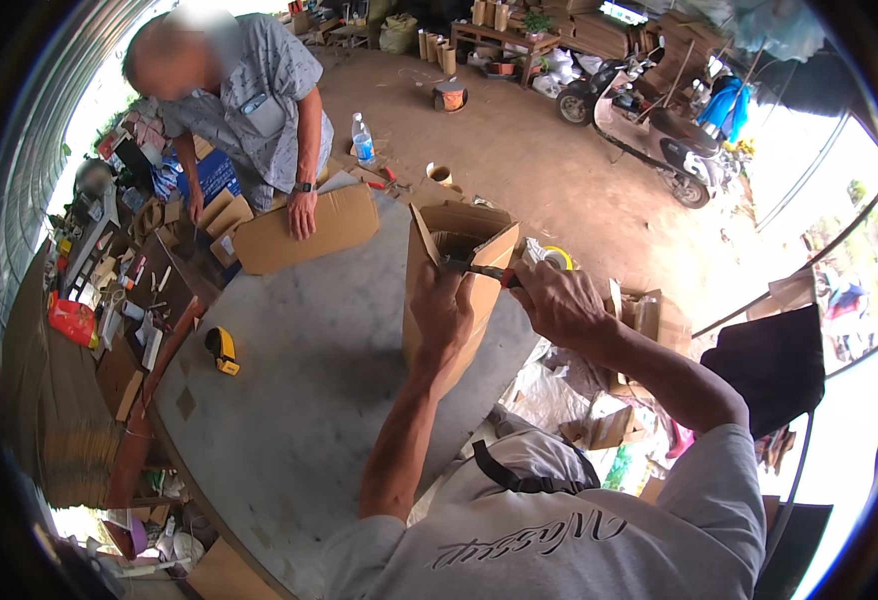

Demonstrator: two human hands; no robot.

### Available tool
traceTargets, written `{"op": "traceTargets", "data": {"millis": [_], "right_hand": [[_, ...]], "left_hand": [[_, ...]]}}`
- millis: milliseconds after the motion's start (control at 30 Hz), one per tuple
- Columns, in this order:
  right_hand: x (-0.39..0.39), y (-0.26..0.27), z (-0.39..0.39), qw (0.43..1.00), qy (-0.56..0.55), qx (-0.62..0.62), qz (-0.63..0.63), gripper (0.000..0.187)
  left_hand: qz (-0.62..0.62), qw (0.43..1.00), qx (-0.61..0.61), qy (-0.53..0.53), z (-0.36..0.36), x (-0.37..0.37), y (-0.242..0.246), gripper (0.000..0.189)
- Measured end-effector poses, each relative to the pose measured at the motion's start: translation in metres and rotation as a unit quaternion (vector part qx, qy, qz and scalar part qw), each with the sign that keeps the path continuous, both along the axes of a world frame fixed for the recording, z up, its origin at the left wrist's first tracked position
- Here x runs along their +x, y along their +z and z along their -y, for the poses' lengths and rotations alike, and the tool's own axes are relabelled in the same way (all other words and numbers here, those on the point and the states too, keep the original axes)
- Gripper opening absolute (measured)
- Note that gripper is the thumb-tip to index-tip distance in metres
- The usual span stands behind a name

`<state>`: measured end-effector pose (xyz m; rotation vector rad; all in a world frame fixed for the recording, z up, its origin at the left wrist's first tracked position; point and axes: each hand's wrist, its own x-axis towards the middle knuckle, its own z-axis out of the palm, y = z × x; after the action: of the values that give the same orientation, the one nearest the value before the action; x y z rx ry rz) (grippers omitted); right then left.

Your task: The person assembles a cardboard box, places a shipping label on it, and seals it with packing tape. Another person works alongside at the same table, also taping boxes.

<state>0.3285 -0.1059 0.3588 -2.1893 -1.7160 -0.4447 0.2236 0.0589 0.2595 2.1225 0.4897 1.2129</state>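
Note:
A tall cardboard box (424, 330) stands upright on the grey tabletop (296, 375), its top flaps raised. My left hand (442, 296) grips the near upper edge of the box. In my right hand (559, 296) is a hand tool with red handles (510, 277), probably pliers; its metal end reaches across the box's opening towards my left fingers. The tool's tip is partly hidden by the cardboard and my left hand. A yellow tape measure (223, 351) lies on the left part of the tabletop.
Across the table a person (259, 105) holds down a flat cardboard piece (311, 229). A water bottle (363, 140) stands near the far edge. Cluttered tools and scraps fill the wooden bench (191, 304) at left. Cardboard boxes (656, 322) sit at right; a scooter (656, 135) is parked beyond.

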Motion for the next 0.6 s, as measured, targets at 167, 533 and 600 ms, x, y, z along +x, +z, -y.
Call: {"op": "traceTargets", "data": {"millis": [167,533,600], "right_hand": [[-0.001,-0.003,0.006,0.999,-0.022,-0.028,-0.040,0.029],[0.018,-0.020,0.028,0.996,-0.039,-0.072,0.033,0.024],[0.057,-0.021,0.048,0.991,-0.107,-0.067,-0.034,0.030]], "left_hand": [[0.028,0.999,0.015,-0.005,0.001,0.000,0.003,0.016],[0.003,1.000,0.007,-0.021,0.003,-0.017,-0.006,0.010],[0.041,0.999,0.000,-0.013,-0.008,-0.032,-0.014,0.010]]}}
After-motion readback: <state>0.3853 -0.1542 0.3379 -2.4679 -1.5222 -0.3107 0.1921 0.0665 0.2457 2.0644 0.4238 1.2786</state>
